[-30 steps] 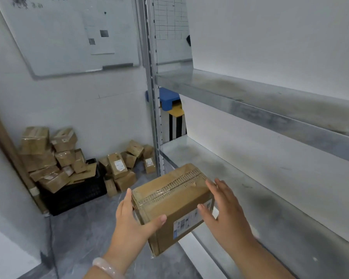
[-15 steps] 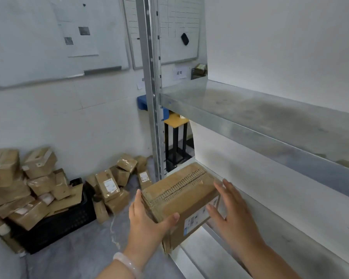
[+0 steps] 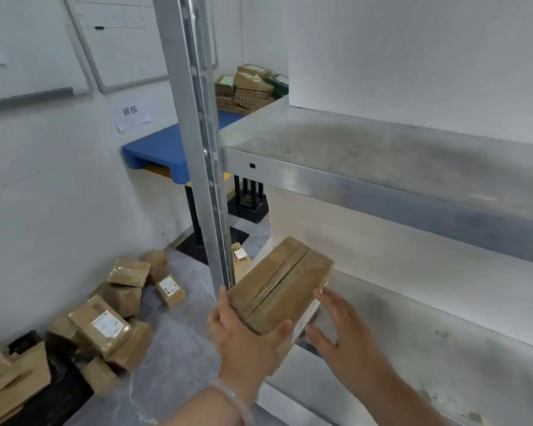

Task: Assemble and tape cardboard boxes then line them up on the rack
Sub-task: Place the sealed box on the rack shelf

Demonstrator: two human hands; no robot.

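Presently the left hand (image 3: 243, 339) grips the box (image 3: 277, 284) by its near corner at lower centre, over the shelf's (image 3: 413, 348) front edge. The right hand (image 3: 345, 336) lies spread flat beside it. Set too far left, it may clip the post (image 3: 203, 179) or tip off. The shelf is dull, smudged metal; loose boxes (image 3: 105, 324) litter the floor at lower left.

Browns and greys against white.
The brown cardboard box (image 3: 282, 284) has a ribbed, ladder-like strip along its top seam and a white label (image 3: 306, 319) on one side. The metal rack shelf (image 3: 413, 155) is dull silver-grey with darker smudges, and its upright steel post (image 3: 197, 149) is brighter silver. The heaped small cardboard boxes (image 3: 105, 321) are tan with white labels. The plastic crate (image 3: 59, 395) is black, the tabletop (image 3: 157, 149) blue, the floor (image 3: 173, 348) mottled grey and the bracelet (image 3: 234, 398) milky white.
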